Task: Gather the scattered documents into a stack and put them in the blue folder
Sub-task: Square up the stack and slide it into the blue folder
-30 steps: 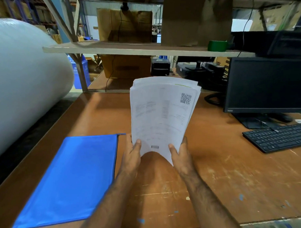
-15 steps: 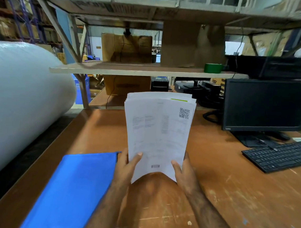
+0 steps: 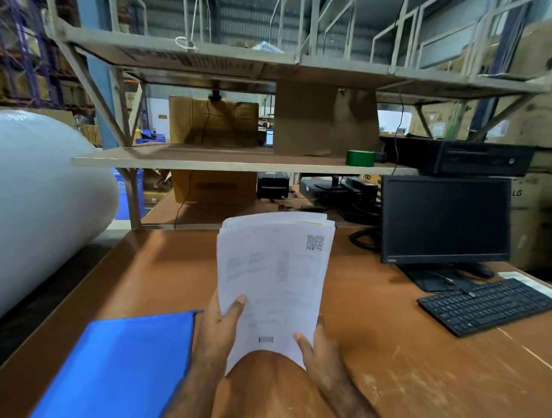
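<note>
A stack of white printed documents (image 3: 274,271) stands upright above the brown table (image 3: 388,353), its bottom edge bowed upward. My left hand (image 3: 218,332) grips the stack's lower left corner, thumb on the front sheet. My right hand (image 3: 318,351) grips the lower right corner the same way. The top sheet carries a QR code at its upper right. The blue folder (image 3: 122,366) lies flat and closed on the table, just left of my left hand.
A black monitor (image 3: 445,219) and keyboard (image 3: 487,305) stand at the right. A large white roll (image 3: 40,200) fills the left side. A shelf (image 3: 223,161) with cardboard boxes and green tape (image 3: 361,158) spans the back.
The fanned sheets have been squared into a tighter stack. My left thumb has slid higher up the front sheet. The camera has tilted upward, so the hands sit lower in view.
</note>
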Demonstrator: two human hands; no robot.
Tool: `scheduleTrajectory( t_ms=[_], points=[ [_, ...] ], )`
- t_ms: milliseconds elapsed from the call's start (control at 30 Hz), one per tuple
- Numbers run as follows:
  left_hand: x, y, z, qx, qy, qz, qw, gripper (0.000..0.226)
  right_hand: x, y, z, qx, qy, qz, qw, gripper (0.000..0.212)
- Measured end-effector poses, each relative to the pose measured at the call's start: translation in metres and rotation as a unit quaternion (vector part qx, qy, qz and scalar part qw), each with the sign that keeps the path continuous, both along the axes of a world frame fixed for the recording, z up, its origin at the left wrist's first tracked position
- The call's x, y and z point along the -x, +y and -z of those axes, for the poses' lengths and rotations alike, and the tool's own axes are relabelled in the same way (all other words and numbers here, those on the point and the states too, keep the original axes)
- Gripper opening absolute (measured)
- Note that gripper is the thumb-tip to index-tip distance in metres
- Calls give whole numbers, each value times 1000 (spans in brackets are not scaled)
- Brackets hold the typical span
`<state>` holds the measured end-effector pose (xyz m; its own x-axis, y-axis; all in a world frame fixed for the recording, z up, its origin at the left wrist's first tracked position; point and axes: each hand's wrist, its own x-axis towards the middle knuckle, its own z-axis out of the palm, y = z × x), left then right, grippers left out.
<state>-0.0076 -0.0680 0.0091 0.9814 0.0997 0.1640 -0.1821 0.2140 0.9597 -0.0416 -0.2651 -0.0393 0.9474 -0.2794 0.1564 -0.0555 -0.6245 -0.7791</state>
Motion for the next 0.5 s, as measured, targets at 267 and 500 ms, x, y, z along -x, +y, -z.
scheduleTrajectory(
  t_ms=[267,500],
  points=[
    [-3,13,-6,-35,22,26,999,34,4,4,-162,179,-329,104,921,91],
    [0,22,-13,-27,14,64,997,38,-13,33,-231,462,-201,-95,859,73]
  ],
)
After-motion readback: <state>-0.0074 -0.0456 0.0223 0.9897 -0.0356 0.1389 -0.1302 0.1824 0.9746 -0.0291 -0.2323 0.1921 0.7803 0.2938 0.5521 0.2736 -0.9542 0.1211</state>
